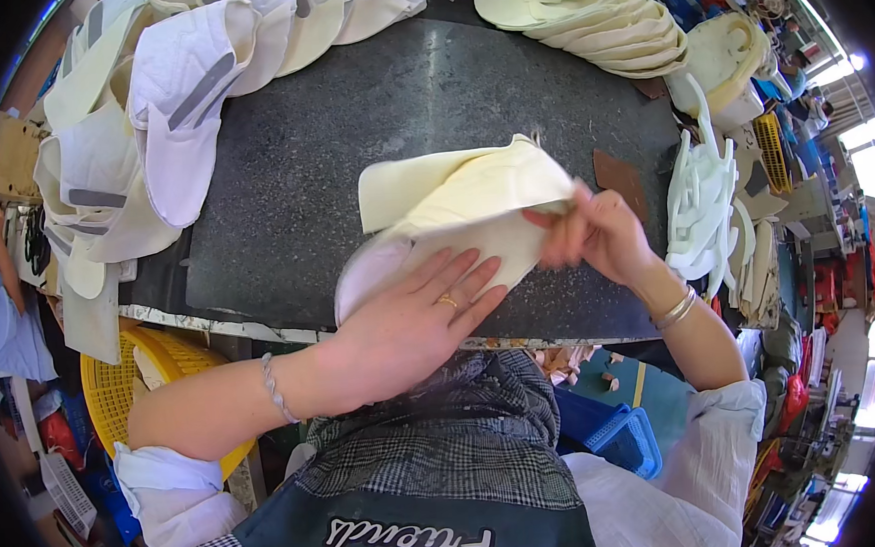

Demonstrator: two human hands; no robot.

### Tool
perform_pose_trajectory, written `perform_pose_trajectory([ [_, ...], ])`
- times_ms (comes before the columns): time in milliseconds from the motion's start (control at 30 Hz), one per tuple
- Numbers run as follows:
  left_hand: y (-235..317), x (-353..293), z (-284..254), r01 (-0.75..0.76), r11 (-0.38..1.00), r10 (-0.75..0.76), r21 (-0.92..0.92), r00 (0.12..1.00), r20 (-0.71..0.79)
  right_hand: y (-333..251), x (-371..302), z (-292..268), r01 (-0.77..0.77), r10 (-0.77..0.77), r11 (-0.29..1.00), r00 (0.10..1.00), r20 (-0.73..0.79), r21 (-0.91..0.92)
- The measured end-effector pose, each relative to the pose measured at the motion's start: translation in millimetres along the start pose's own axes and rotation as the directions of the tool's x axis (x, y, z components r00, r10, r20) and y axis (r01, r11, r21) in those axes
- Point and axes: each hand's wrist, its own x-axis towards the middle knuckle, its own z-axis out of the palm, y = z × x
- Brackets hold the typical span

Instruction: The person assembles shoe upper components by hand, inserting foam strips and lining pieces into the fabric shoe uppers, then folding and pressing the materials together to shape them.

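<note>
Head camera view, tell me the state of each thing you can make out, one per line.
Cream, cloth-like curved piece: bent, with a raised fold, partly blurred
Left hand: laid on that piece, fingers extended
Right hand: curled at its right edge, blurred, grip unclear
White quilted pieces with grey strips: overlapping
Cream curved pieces: stacked, overlapping
Brown flat piece: lying flat
Yellow perforated plastic basket: partly hidden

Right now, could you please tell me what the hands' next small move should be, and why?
Perhaps the right hand should press gently along the right edge of the cream shoe piece, since it is at that edge, while the left hand lies spread over the lower part and could steady it. Blur hides the exact contact.
</note>
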Motion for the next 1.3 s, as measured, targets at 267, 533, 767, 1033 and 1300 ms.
perform_pose_trajectory([
  [267,21,1,3,0.013,0.898,-0.036,0.440,0.998,0.044,6,-16,68,0.382,-0.003,-0.089,0.924,0.383,-0.920],
  [533,46,-1,-35,-0.055,0.877,-0.017,0.478,0.989,0.146,0,-22,19,0.149,-0.192,-0.261,0.960,0.203,-0.954],
  [767,25,13,-112,0.058,0.909,0.181,0.413,0.837,-0.516,0,-18,32,-0.070,-0.323,0.685,0.863,-0.388,-0.725],
  [1033,14,25,-37,0.309,0.776,-0.568,-0.549,0.721,-0.397,-18,-12,75,0.309,-0.272,0.946,0.923,-0.273,0.101],
  [1300,29,35,-73,-0.300,0.330,-0.484,-0.895,0.761,-0.433,-9,-27,100,0.257,-0.407,0.799,0.897,-0.175,-0.544],
])
